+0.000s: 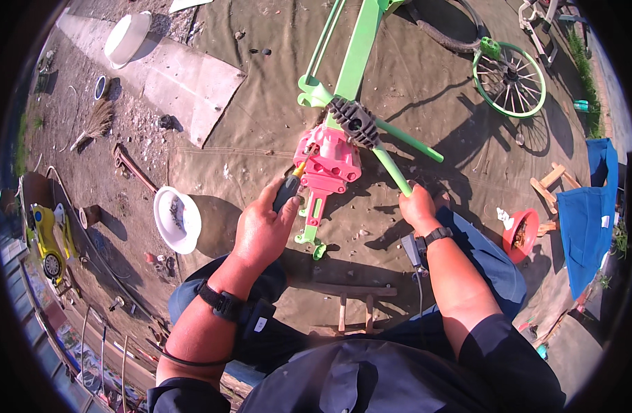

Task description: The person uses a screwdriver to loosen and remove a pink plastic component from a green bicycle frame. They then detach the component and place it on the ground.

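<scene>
At the centre of the frame, the left hand is clenched around the dark handle of a screwdriver, whose yellow shaft touches a glossy pink engine casing. The right hand grasps a smooth light-green metal tube of the frame, just right of the casing. A black ribbed cylinder sits above it. A white bowl rests on the dusty tarp at centre left.

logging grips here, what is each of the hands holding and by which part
Left hand grips a screwdriver by its dark handle, tip at the pink engine. Right hand grips a green frame tube at its lower end.
</scene>
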`<state>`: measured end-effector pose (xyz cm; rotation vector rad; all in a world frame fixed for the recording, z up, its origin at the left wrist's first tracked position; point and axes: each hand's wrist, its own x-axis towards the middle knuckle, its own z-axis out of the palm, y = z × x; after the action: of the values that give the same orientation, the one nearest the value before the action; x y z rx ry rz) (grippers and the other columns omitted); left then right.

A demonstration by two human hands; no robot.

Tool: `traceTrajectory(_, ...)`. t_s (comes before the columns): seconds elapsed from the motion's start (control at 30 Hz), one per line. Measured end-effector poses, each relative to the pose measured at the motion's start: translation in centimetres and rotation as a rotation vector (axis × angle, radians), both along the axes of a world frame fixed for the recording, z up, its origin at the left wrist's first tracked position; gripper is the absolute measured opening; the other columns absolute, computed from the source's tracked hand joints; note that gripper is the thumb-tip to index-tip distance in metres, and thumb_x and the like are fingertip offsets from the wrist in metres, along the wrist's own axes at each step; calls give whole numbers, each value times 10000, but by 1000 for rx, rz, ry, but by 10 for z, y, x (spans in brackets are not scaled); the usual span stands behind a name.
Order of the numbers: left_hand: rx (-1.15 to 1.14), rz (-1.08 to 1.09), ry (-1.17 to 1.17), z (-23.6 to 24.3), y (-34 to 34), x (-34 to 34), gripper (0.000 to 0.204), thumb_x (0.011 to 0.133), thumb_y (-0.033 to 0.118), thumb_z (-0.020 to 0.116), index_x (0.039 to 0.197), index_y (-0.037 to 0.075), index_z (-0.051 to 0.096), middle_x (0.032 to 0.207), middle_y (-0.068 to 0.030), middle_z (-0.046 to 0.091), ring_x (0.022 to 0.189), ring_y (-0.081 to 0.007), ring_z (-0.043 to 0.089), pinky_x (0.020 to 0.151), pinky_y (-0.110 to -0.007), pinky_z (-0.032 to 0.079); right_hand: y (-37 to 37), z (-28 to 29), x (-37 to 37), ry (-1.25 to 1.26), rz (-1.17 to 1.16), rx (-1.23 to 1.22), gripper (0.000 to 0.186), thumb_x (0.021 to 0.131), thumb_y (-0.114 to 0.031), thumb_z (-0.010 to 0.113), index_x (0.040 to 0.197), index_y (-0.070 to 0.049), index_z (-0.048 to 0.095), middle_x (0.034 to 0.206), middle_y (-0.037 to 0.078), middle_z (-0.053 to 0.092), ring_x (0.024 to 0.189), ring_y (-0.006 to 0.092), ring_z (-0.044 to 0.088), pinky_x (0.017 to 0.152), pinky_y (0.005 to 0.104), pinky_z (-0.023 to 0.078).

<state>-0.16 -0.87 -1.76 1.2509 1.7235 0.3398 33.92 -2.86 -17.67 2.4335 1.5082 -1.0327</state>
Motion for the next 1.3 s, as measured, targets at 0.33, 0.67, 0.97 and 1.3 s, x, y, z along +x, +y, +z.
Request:
traceTrajectory(0.33, -33, -97, 42, 1, -10, -20, 487, 974, 217, 654, 1423, 75, 530, 764, -41, 635, 619, -92, 594, 591, -280, 493, -2, 0, 3, -2, 13, 24, 295, 878, -249, 631, 1148, -152, 697, 965, 175, 724, 922, 386, 690, 788, 477, 545)
traceTrajectory(0.67, -342, -153, 34, 51, 42, -17, 519, 945, 278, 655, 1393, 38, 549, 767, -93, 668, 666, -161, 668, 624, -320, 522, 3, 3, 3, 12, 15, 14, 240, 896, -229, 628, 1116, -142, 669, 964, 172, 720, 943, 404, 683, 779, 485, 537)
traceTrajectory(0.97, -434, -113, -12, 69, 72, -116, 349, 918, 160, 662, 1237, 21, 656, 796, -21, 686, 669, -96, 659, 612, -246, 502, 7, 24, -5, 79, -31, -15, 302, 906, -269, 629, 1124, -63, 665, 1005, 213, 714, 980, 410, 678, 820, 468, 536)
traceTrajectory(1.3, -195, -468, 521, -41, 50, -133, 418, 845, 278, 720, 1159, 9, 663, 983, -157, 691, 909, -279, 688, 788, -393, 545, -5, -3, 1, 125, -47, 209, 236, 884, -158, 631, 1081, -44, 689, 851, 218, 706, 789, 392, 701, 693, 453, 541)
